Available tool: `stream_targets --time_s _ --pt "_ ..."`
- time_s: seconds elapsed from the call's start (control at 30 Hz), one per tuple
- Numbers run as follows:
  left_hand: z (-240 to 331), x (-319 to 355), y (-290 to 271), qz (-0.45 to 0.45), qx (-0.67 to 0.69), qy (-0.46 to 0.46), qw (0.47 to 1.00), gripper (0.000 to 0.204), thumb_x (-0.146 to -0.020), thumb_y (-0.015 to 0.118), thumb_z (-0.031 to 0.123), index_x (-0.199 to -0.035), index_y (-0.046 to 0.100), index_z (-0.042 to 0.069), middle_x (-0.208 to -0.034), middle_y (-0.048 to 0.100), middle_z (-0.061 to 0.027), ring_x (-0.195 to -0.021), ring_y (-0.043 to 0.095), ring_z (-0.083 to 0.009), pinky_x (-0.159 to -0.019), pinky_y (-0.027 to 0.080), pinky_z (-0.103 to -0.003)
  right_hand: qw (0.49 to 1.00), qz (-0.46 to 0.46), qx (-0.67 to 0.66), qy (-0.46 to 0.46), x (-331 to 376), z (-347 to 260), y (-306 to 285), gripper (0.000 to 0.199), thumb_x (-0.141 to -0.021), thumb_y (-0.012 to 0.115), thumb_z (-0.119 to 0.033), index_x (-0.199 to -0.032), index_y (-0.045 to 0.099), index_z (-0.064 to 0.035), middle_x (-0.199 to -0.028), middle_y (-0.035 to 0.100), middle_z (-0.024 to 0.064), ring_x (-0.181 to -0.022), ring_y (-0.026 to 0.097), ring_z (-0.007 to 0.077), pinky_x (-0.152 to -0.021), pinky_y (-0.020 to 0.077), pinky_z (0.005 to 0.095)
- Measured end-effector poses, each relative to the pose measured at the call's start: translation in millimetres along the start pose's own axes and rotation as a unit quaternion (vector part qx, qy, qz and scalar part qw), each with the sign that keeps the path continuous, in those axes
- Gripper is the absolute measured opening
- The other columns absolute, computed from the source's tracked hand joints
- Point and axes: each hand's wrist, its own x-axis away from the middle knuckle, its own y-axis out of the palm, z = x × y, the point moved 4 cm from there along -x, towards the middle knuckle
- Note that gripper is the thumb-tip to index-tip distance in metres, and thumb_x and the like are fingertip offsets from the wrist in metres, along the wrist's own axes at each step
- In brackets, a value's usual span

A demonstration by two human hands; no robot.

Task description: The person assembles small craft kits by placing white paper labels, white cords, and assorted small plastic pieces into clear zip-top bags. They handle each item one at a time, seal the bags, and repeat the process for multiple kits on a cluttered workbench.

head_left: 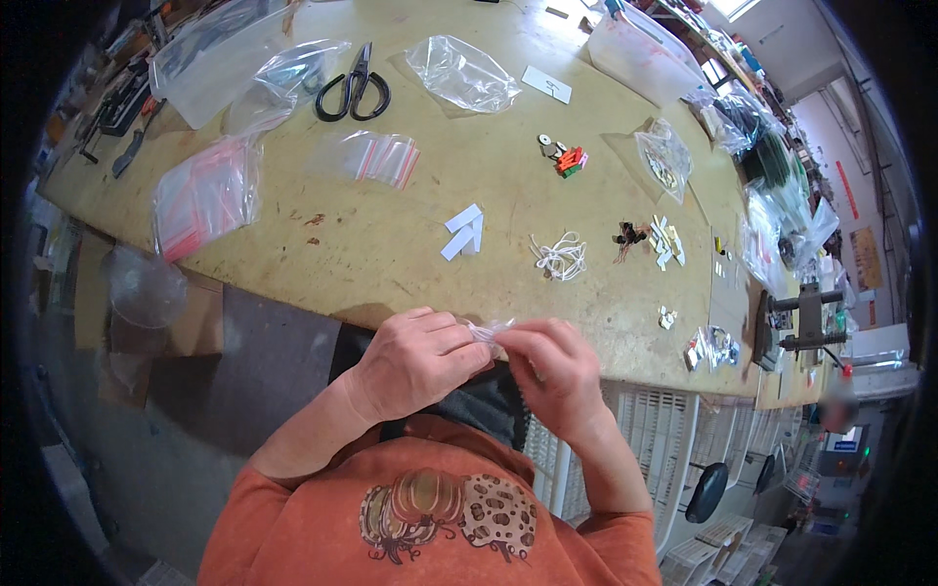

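My left hand (415,356) and my right hand (552,369) meet just below the near edge of the wooden worktable (391,264). Between their fingertips they pinch a small clear plastic bag (487,331) with something white inside. Both hands are closed on it, thumbs and fingers pressed together. On the table beyond them lie white paper strips (463,232) and a bundle of white string (560,257). What the bag holds is too small to tell.
Black scissors (354,86) lie at the back. Several clear bags (461,73), a stack of red-striped zip bags (383,156) and a fuller pack (203,195) sit to the left. Small parts (565,156) and more bags (664,156) spread rightward. A metal press (801,317) stands far right.
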Motion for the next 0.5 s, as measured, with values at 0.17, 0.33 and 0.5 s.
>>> stream_targets --time_s 0.17,0.33,0.5 --pt "-0.5 4.6 0.9 -0.007 -0.012 0.007 1.0 0.009 -0.079 0.07 0.016 -0.087 0.067 0.014 -0.075 0.058 0.0025 -0.071 0.061 -0.0159 -0.064 0.049 -0.032 0.991 -0.089 0.102 -0.008 7.9 -7.7 4.3 0.024 -0.076 0.073 -0.011 -0.099 0.07 -0.0112 -0.11 0.063 0.0033 -0.103 0.062 0.0221 -0.087 0.0442 0.0387" --pt "4.3 3.8 4.8 0.007 0.035 0.037 0.999 0.01 -0.078 0.071 0.015 -0.087 0.067 0.012 -0.075 0.057 0.002 -0.071 0.06 -0.0161 -0.064 0.049 -0.032 0.974 -0.055 0.212 -0.062 6.5 -5.5 10.4 0.02 -0.076 0.069 -0.021 -0.096 0.07 -0.0144 -0.136 0.06 0.007 -0.131 0.052 0.026 -0.103 0.0393 0.0453" --pt "4.2 1.2 8.3 0.0 0.071 0.06 0.996 0.011 -0.077 0.073 0.012 -0.086 0.067 0.012 -0.075 0.058 0.0015 -0.071 0.06 -0.0172 -0.063 0.048 -0.032 0.97 -0.183 0.152 -0.045 4.9 5.3 11.9 0.019 -0.077 0.071 -0.018 -0.095 0.071 -0.0121 -0.146 0.054 0.0118 -0.139 0.047 0.0291 -0.109 0.0368 0.0485"
